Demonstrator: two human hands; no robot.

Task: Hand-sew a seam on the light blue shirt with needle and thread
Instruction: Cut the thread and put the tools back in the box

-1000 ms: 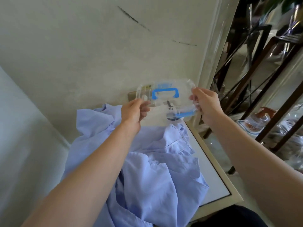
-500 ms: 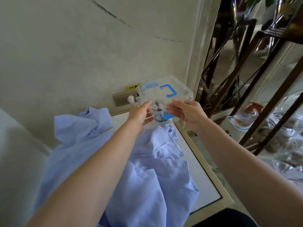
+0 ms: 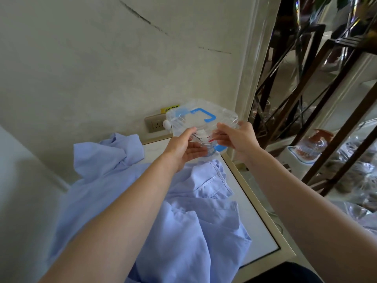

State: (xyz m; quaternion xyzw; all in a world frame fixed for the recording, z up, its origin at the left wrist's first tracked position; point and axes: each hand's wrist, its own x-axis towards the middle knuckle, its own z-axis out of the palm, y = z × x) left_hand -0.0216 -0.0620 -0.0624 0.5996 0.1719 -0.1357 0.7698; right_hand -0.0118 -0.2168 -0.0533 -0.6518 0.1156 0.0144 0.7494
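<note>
The light blue shirt (image 3: 183, 211) lies crumpled over the white table (image 3: 251, 203). Above its far end I hold a clear plastic sewing box (image 3: 195, 121) with a blue handle and blue side clasps. My left hand (image 3: 183, 148) supports the box from below at its near left, thumb up against the side. My right hand (image 3: 234, 137) grips the near right side, fingers pressed on the front wall. Small items show dimly through the box. No needle or thread is plainly visible.
A wall socket (image 3: 156, 124) with a white plug and a yellow label sits behind the box. The table's gold rim (image 3: 263, 213) runs along the right. Beyond it stands a dark metal shelf frame (image 3: 326, 111) with clear plastic bags and a jar.
The box has tipped from facing me to lying flat, lid up. Both hands slid from its outer ends to its near side, closer together. The camera has shifted slightly.
</note>
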